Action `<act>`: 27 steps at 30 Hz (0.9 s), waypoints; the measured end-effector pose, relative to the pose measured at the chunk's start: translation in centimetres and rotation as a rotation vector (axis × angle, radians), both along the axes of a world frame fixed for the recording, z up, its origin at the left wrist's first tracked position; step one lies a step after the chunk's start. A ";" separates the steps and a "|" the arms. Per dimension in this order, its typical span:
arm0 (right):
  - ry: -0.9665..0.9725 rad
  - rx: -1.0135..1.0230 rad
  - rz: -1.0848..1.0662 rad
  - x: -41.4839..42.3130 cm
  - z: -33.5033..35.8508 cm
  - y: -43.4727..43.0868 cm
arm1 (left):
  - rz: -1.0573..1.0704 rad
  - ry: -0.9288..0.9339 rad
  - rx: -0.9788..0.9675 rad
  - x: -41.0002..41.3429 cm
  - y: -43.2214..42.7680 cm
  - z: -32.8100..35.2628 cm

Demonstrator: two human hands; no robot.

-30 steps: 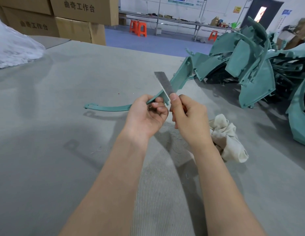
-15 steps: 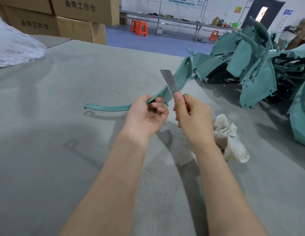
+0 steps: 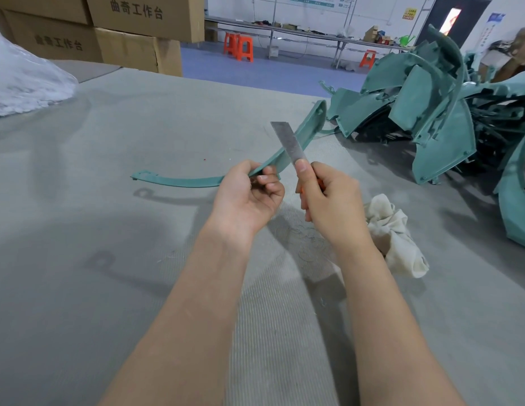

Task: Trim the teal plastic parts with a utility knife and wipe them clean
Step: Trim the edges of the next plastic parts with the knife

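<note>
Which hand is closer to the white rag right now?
Right. The right hand, gripping the utility knife, is just beside the rag; the left hand holds the teal strip farther away.

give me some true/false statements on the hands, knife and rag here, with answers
1. The right hand holds the knife with its blade out. True.
2. The left hand is empty. False: it grips a curved teal strip.
3. The rag lies on the table beside the right forearm. True.
4. The pile of teal parts is on the table's left side. False: it is on the right.
5. The rag is wrapped round the strip. False: the two are apart.
</note>
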State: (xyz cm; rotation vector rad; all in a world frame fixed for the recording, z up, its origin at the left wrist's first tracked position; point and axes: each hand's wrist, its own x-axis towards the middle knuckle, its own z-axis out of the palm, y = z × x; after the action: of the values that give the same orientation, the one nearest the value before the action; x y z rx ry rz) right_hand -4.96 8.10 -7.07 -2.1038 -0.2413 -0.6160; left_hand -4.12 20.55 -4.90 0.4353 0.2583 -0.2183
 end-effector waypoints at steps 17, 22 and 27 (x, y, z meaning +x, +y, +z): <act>0.105 0.010 0.090 -0.4 0.2 0.0 | 0.133 -0.074 0.173 0.3 0.2 -0.1; 0.124 0.007 0.106 -0.5 0.4 0.0 | 0.138 -0.082 0.180 0.3 0.2 -0.1; 0.135 0.016 0.115 -0.4 0.3 -0.2 | 0.134 -0.095 0.179 0.3 0.2 -0.2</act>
State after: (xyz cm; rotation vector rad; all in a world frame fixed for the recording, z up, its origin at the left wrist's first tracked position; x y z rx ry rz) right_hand -5.33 7.86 -6.78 -2.0903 -0.2778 -0.4054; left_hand -3.82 20.79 -5.10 0.6016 0.2140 -0.0432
